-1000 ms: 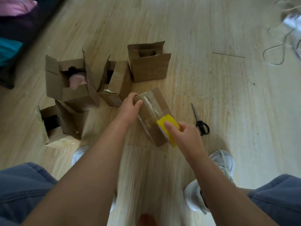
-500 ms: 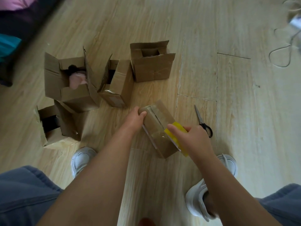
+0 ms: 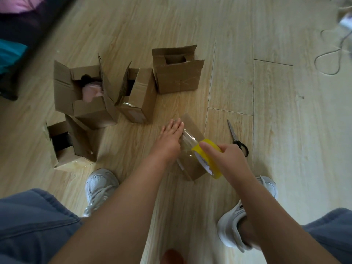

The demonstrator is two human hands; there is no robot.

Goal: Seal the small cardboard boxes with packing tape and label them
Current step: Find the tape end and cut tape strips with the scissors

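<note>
— We record a change: the left hand (image 3: 168, 142) has uncurled from the far corner of the box (image 3: 191, 169) and now lies flat, fingers (image 3: 176, 126) straight, pressing its top.
— And the roll?
— The right hand (image 3: 229, 159) curls round the yellow tape roll (image 3: 202, 156), raised at the box's near end. A clear strip (image 3: 187, 139) runs from it along the box's long axis, away from us. The box lies on the floor (image 3: 282, 121) before us. We judge the scissors (image 3: 235, 138) come next; the right hand is just beside them.
</note>
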